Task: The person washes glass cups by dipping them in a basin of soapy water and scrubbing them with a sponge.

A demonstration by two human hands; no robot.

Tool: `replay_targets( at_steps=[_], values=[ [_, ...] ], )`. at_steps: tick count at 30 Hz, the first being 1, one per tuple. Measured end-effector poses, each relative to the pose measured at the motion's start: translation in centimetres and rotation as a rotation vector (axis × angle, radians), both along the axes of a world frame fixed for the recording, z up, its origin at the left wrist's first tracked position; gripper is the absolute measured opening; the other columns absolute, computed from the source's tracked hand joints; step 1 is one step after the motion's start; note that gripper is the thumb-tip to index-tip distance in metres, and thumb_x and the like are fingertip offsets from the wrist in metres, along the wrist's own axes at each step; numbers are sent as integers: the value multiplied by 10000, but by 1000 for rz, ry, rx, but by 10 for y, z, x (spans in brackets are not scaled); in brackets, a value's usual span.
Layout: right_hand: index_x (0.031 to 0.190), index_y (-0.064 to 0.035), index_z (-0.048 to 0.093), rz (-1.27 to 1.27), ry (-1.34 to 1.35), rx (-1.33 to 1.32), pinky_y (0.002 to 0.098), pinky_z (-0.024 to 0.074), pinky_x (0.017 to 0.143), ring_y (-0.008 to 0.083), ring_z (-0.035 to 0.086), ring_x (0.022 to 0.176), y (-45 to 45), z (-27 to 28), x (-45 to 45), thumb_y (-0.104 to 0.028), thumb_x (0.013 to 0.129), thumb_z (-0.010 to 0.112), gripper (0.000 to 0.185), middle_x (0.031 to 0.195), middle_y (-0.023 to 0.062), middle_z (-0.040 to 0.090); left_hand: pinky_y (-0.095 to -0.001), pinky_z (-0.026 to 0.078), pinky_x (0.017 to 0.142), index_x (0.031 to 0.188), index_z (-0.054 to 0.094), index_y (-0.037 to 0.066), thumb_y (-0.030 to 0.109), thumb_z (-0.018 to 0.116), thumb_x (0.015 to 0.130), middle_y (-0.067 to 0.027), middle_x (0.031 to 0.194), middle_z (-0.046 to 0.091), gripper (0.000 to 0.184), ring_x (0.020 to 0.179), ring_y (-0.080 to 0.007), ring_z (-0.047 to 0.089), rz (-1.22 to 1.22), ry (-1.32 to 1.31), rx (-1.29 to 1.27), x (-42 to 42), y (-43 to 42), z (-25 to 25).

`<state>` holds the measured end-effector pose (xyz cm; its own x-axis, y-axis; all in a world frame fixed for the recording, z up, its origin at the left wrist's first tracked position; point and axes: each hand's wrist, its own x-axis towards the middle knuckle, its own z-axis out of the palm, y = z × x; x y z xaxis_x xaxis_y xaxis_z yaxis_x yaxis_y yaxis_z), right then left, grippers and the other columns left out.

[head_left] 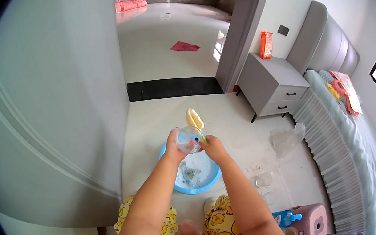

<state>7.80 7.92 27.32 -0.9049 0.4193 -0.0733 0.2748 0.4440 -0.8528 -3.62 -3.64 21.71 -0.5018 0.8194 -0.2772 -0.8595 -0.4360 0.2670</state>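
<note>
My left hand [173,146] is closed around a clear glass [185,141], held tilted above a blue basin [197,190]. In my right hand [213,148] is the thin yellow-green handle of a sponge brush [194,118]. Its cream, scalloped head points away from me, just beyond the glass. Both hands are close together, and the right fingers are near or touching the glass; I cannot tell which. Sudsy water with a dark greenish patch lies in the basin, which stands on the floor between my legs and the doorway.
Right of the basin are two clear glasses [263,180] and a plastic bag [289,140]. A blue bottle [284,219] and pink stool [312,223] are nearer me. A nightstand [272,82] and bed [359,156] line the right; a curved grey surface [59,110] stands left.
</note>
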Motion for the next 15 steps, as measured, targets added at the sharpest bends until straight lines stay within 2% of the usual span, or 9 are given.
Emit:
replay_targets(
  at_steps=[1, 3, 5, 7, 9, 13, 15],
  values=[
    [930, 29, 528, 0, -1, 8, 275, 422, 560, 134, 532, 604, -1, 11, 5, -136, 844, 495, 188, 683, 73, 603, -367, 464, 690, 1107, 474, 46, 452, 402, 825, -162, 1079, 490, 499, 920, -308, 494, 77, -28, -77, -2, 1, 2],
    [912, 19, 545, -174, -6, 45, 283, 431, 622, 147, 567, 654, -3, 32, 16, -129, 845, 498, 169, 696, 86, 624, -348, 469, 667, 1102, 473, 56, 441, 410, 824, -155, 1081, 485, 479, 918, -308, 489, 100, -58, -124, -11, -2, -1],
    [917, 13, 550, -90, -24, 100, 283, 433, 628, 157, 579, 672, 1, 45, 29, -123, 842, 503, 162, 700, 92, 626, -329, 473, 645, 1097, 473, 67, 430, 418, 823, -148, 1083, 481, 458, 915, -309, 485, 120, -91, -179, -21, -8, -9],
    [921, 7, 555, -5, -45, 150, 282, 435, 634, 166, 591, 691, 1, 55, 37, -117, 839, 507, 156, 703, 99, 629, -353, 470, 672, 1103, 477, 87, 435, 429, 815, -144, 1087, 486, 454, 935, -295, 482, 181, -97, -233, -27, -13, -19],
    [968, 7, 545, 157, -139, 67, 285, 438, 640, 175, 598, 689, 0, 63, 40, -107, 832, 512, 180, 714, 106, 632, -375, 471, 689, 1094, 483, 84, 433, 437, 812, -145, 1074, 499, 451, 934, -293, 493, 157, -82, -167, -36, -14, -33],
    [988, 13, 543, 120, -289, 104, 299, 450, 663, 180, 604, 677, -10, 49, 35, -90, 814, 525, 203, 725, 100, 637, -443, 458, 746, 1059, 502, 69, 425, 457, 804, -143, 1036, 540, 441, 918, -286, 531, 104, -5, -115, -33, -7, -43],
    [977, -1, 558, 310, -96, 495, 331, 470, 659, 200, 615, 671, -10, 22, 29, -74, 798, 532, 195, 746, 104, 646, -458, 452, 764, 1039, 511, 67, 425, 465, 801, -135, 1009, 556, 432, 910, -286, 540, 69, -28, -163, -21, -3, -31]
  ],
)
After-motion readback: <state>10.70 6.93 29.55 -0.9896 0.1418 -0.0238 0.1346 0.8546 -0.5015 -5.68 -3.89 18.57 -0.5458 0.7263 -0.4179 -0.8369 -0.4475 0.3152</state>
